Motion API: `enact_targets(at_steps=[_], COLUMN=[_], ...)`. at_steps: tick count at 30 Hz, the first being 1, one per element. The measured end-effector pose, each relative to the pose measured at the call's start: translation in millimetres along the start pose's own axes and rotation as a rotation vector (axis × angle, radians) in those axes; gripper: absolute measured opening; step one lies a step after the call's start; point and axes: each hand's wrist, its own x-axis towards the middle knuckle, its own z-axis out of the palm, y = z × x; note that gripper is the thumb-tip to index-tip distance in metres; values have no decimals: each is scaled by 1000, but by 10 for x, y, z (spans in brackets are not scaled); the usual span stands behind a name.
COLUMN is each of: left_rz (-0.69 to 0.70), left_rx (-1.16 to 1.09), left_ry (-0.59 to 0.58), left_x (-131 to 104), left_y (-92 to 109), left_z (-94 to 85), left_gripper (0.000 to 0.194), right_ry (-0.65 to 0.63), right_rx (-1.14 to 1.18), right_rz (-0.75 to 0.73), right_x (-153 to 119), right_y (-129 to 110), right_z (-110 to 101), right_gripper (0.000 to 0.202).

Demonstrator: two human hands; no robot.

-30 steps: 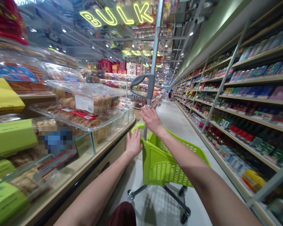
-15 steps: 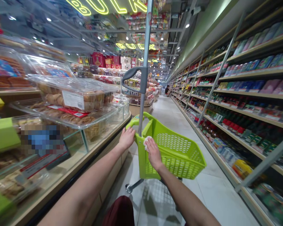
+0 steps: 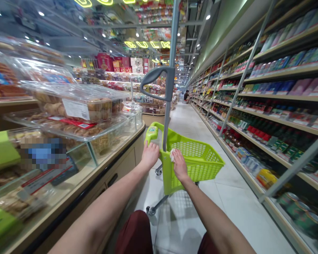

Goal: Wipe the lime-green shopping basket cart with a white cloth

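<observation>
A bright green shopping cart (image 3: 201,169) with a perforated basket stands in the aisle, turned so that its basket points right. My left hand (image 3: 150,155) is closed round the cart's green handle frame, left of the grey upright pole (image 3: 169,116). Under the fingers of my right hand (image 3: 179,165) is a crumpled white cloth (image 3: 172,154), pressed against the top of the cart's near panel. A grey loop handle (image 3: 156,84) is fixed to the pole above both hands.
On the left, a wooden counter (image 3: 124,158) with glass edges bears clear boxes of baked goods (image 3: 79,106). Long stocked shelves (image 3: 283,127) line the right side. A cart wheel (image 3: 150,211) rests on the tiled floor near my knees. Far down the aisle is a person (image 3: 186,95).
The cart has swung slightly, its handle end showing more and its pole further right in view. Both hands have moved right with it, and the cloth remains under my right hand.
</observation>
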Motion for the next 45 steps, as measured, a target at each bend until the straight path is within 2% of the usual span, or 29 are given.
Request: enact_targets(at_steps=[4,8,13,16,18,21,25,29,32,35,38,40,45], left_rz=[48,65,100,118,158,153,55,37,79,125,73,39,46], left_rx=[-65,-167,-216,-233,-253,-264,-242,-228,-228,-234,-214,-197,-180], left_ry=[-21,0,30,32,30,38,26,9,12,15,17,20,4], left_x=[36,17,-41,-34,-14,11,6,-28,-49,-50,-36,-28,-29], left_y=[201,210,328,484,535,499,436,519,548,475,394,396,515], left_z=[-43,-22,22,23,23,43,92,97,83,94,134,154,115], left_gripper=[19,31,48,49,49,53,63,67,67,65,67,70,70], right_ry=[39,25,25,43,24,-21,-26,-63,-88,-55,-4,-3,-72], right_rx=[8,8,17,35,67,104,89,104,132,113,75,59,7], right_rz=[99,216,275,234,148,53,97,60,-12,38,143,170,-4], right_x=[-15,-2,63,103,134,202,312,393,414,396,366,361,392], right_y=[126,187,-41,-236,-293,-234,-130,-276,-355,-227,-45,-34,-388], right_z=[-142,-309,-444,-531,-607,-718,-784,-780,-802,-864,-921,-925,-823], right_gripper=[50,47,49,46,44,43,45,45,46,42,38,38,39])
